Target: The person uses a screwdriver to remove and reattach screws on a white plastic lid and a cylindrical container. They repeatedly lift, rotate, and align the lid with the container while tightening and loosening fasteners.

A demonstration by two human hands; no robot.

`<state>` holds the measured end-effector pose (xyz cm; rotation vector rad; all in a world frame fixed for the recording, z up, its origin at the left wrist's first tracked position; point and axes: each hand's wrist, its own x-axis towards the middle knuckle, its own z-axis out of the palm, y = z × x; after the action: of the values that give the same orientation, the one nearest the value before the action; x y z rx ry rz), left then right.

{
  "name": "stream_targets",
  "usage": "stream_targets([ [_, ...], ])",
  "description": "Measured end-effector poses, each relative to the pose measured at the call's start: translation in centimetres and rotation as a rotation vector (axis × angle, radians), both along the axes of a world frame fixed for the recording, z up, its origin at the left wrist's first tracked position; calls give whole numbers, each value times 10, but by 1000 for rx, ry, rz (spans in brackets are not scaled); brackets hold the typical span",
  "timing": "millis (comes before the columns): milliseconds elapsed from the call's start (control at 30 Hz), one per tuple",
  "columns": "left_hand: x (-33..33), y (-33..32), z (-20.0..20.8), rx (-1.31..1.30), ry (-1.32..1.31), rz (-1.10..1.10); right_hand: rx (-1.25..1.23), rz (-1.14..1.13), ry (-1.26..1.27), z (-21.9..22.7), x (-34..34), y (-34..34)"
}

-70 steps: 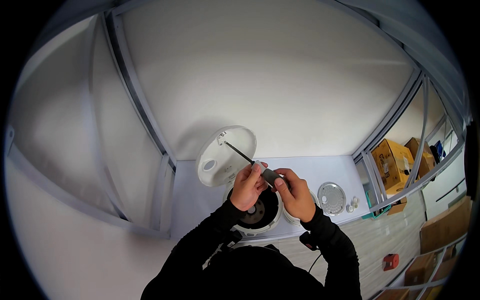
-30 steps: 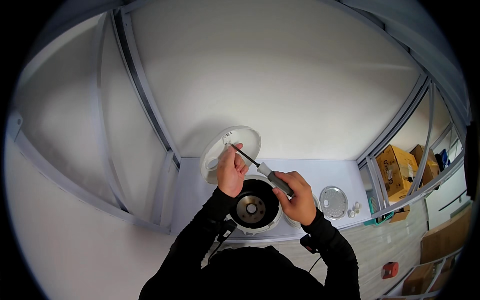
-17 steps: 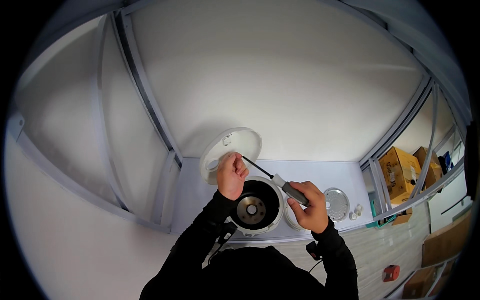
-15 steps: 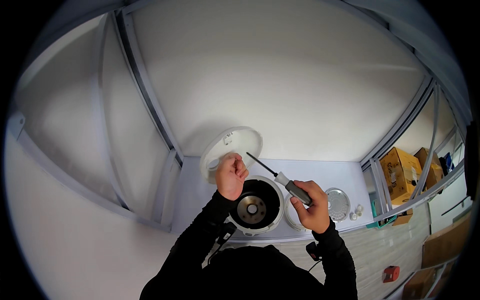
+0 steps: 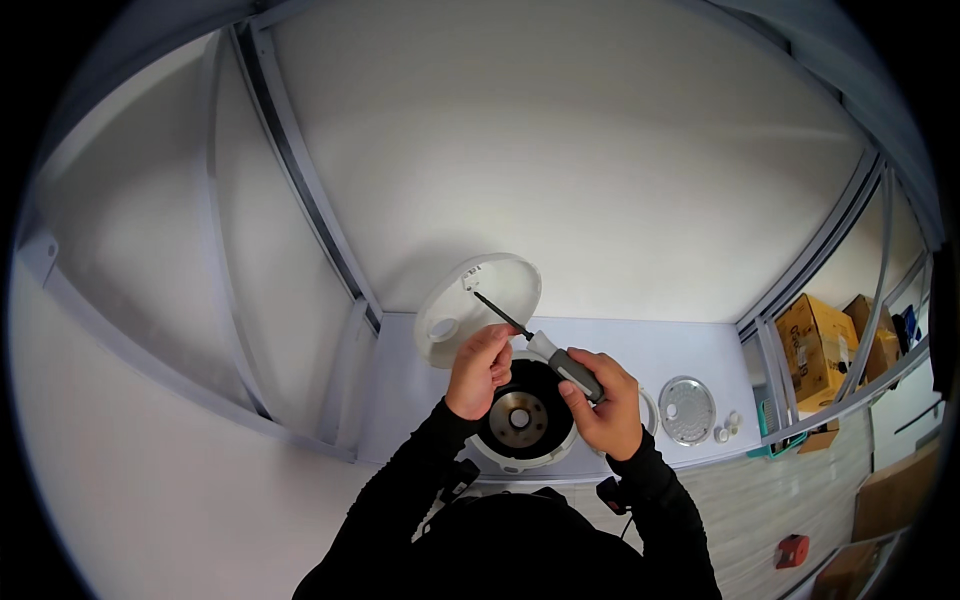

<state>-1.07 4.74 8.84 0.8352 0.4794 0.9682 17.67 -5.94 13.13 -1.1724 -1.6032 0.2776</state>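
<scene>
Right grip [image 5: 610, 408], curled closed, holding grey screwdriver [image 5: 566, 367]

a pale desk [image 5: 690, 345] stands before a plain white back wall [image 5: 570, 170], which rises from its far edge. grey metal uprights flank it: a left post [image 5: 300, 170] by the far left corner, a right post [image 5: 812, 245] by the far right corner. beyond the right edge: a yellow-brown carton [image 5: 815, 350], a second carton [image 5: 880, 345] beside it, and a teal basket [image 5: 785, 447] near the front right corner. on the wood-grained floor [image 5: 720, 510]: a red object [image 5: 792, 551], kind unclear.
</scene>
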Motion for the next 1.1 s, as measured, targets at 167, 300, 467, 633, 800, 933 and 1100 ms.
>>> stream_targets([
  [167,1,-1,1,26,12,-4,10,-21,-11,-1,-12,4],
  [300,1,2,-7,43,43,2,-15,-49,-34,2,-18,3],
  [467,3,7,-14,69,-13,-5,-23,-90,-7,1,-22,2],
  [633,2,9,-8,75,28,-30,-156,-75,91,5,-25,-2],
  [800,0,16,-20,78,-31,-32,-665,176,710,28,-19,-7],
  [933,-1,18,-17,86,-26,-76,-610,149,657,22,-29,-9],
  [1100,-2,15,-6,53,-88,-102,-84,-81,-277,23,-34,-7],
])
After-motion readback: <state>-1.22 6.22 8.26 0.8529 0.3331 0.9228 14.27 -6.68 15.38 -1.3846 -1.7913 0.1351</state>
